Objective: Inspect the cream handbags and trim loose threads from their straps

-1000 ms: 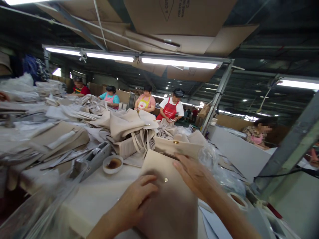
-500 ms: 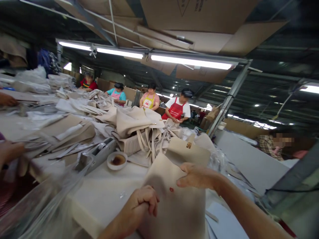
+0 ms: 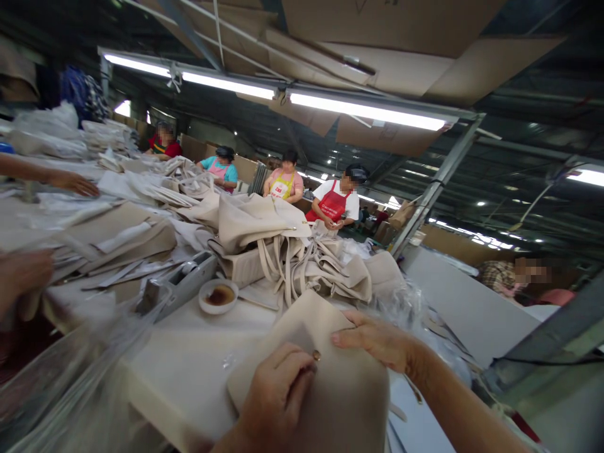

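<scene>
A beige leather-like bag (image 3: pixel 346 390) stands tilted before me, with a small gold-coloured metal fitting (image 3: pixel 316 356) on its face. My right hand (image 3: pixel 377 340) grips its upper right edge, thumb and forefinger lying on the front and the other fingers partly hidden. My left hand (image 3: pixel 278 393) is closed against the bag's front, its fingertips pinched right beside the fitting. Whatever sits between those fingers is hidden. Left of the bag, a white dish (image 3: pixel 218 306) with brown liquid rests on a pale block (image 3: pixel 189 352) close to a grey tape dispenser (image 3: pixel 189 280).
Beyond lies a heap of beige bags (image 3: pixel 259 226) with straps. Clear plastic (image 3: pixel 85 390) hangs at the lower left. Another person's hands (image 3: pixel 70 182) reach in from the left. Several co-workers (image 3: pixel 333 204) are across the table. A metal post (image 3: pixel 434 182) rises at right.
The panel with the gold clasp, raised behind the bag before, no longer shows there. My left hand has moved up to the fitting. At far left, another person's hand has reached further in.
</scene>
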`<state>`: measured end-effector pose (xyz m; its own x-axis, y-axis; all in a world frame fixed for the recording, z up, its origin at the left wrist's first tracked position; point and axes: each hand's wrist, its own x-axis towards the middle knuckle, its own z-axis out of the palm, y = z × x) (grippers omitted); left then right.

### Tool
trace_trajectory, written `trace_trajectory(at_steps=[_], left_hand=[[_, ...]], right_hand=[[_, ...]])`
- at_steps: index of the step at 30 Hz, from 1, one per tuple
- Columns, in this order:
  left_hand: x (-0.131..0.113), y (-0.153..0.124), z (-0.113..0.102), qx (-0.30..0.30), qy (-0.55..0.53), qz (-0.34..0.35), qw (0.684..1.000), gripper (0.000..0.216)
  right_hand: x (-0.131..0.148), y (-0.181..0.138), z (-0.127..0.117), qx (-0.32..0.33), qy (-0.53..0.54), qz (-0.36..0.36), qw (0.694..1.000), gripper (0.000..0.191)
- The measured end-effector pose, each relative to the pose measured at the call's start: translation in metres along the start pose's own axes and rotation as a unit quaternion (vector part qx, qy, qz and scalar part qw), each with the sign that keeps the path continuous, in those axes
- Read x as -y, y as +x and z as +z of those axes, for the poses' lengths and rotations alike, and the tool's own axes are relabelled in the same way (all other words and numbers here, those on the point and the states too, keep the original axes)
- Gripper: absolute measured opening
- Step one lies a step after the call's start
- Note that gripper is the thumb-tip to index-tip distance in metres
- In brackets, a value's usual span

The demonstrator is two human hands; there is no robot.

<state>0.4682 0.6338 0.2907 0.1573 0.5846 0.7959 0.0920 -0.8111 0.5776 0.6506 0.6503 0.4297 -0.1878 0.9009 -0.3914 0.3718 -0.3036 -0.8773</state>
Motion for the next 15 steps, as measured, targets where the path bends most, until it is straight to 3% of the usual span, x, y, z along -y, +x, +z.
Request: trace_trajectory(at_steps=[6,15], left_hand=[[0.005,0.003,0.003,-0.013,0.154,0.119,0.981,0.022],[0.005,0.012,0.008,0.010,0.256,0.136,0.957,0.028]], right_hand=[[0.000,-0.001,0.002,0.006,0.018,-0.014,1.000,0.028],[-0.005,-0.004,0.001,-0.014,0.021,-0.024,0.999,0.015]])
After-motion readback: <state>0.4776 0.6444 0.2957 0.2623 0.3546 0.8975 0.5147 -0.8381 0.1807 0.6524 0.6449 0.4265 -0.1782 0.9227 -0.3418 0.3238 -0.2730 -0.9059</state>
